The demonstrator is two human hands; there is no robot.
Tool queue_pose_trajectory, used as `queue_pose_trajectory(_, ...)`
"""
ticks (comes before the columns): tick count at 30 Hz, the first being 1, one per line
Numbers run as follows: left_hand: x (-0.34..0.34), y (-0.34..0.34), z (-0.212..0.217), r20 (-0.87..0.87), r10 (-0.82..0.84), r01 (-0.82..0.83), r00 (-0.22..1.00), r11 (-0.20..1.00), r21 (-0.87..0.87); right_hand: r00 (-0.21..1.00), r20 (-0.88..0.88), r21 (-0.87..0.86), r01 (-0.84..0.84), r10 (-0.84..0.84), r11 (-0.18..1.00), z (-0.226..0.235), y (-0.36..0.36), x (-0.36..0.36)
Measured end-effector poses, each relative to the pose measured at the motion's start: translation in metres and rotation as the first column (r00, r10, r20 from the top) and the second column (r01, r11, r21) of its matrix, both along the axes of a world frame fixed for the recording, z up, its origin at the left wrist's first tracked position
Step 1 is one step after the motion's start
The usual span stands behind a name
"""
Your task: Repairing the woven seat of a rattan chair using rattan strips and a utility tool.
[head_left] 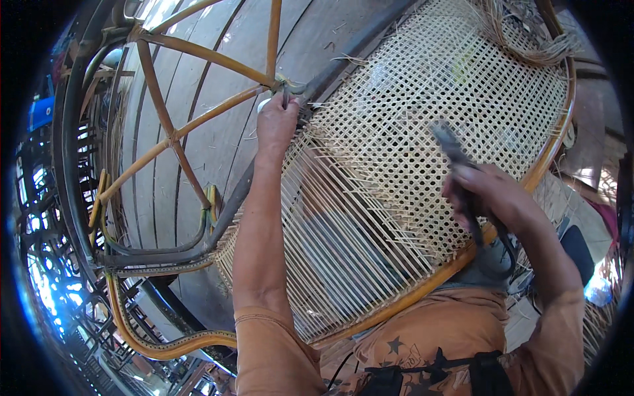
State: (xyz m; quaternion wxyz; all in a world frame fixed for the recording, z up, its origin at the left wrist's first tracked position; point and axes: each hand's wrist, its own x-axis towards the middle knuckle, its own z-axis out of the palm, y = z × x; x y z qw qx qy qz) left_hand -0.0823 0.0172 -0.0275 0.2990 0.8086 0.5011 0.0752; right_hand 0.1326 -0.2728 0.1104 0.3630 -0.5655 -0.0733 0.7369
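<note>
My left hand reaches out to the dark frame rail, its fingers pinched together where a brown rattan pole meets the rail. What lies between those fingers is too small to make out. In my right hand is a pair of dark metal pliers, gripped by the handles and held above the weaving, jaws pointing away from me. The woven cane panel has a dense open-hole mesh on its far and right part. Nearer me, only parallel cane strands cross the frame.
A curved light rattan rail edges the panel on my side. Loose cane strands hang in a bundle at the far right. Crossed rattan poles stand over wooden planks at left. Another curved rattan piece lies lower left.
</note>
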Motion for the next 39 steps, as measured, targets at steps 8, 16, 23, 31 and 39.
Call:
queue_pose_trajectory(8, 0.015, -0.016, -0.01, -0.093, -0.27, 0.285, 0.958, 0.931, 0.229, 0.879, 0.241, -0.014, -0.422, 0.413, 0.907, -0.072, 0.114, -0.018)
queue_pose_trajectory(16, 0.039, -0.013, 0.004, -0.447, -0.274, 0.3, 0.852, 0.954, -0.013, 0.886, 0.23, -0.087, -0.393, 0.402, 0.915, -0.083, 0.124, -0.022)
queue_pose_trajectory(23, 0.027, -0.017, 0.007, -0.365, -0.163, 0.206, 0.917, 0.975, 0.08, 0.92, 0.136, -0.067, -0.361, 0.367, 0.93, -0.087, 0.139, -0.027)
queue_pose_trajectory(31, 0.027, -0.013, 0.002, -0.242, -0.105, 0.098, 0.964, 0.994, -0.043, 0.872, 0.267, -0.032, -0.418, 0.41, 0.908, -0.106, 0.165, -0.046)
queue_pose_trajectory(39, 0.022, -0.008, -0.002, -0.074, -0.056, 0.048, 0.996, 0.994, -0.101, 0.895, 0.245, -0.009, -0.382, 0.372, 0.924, -0.112, 0.175, -0.056)
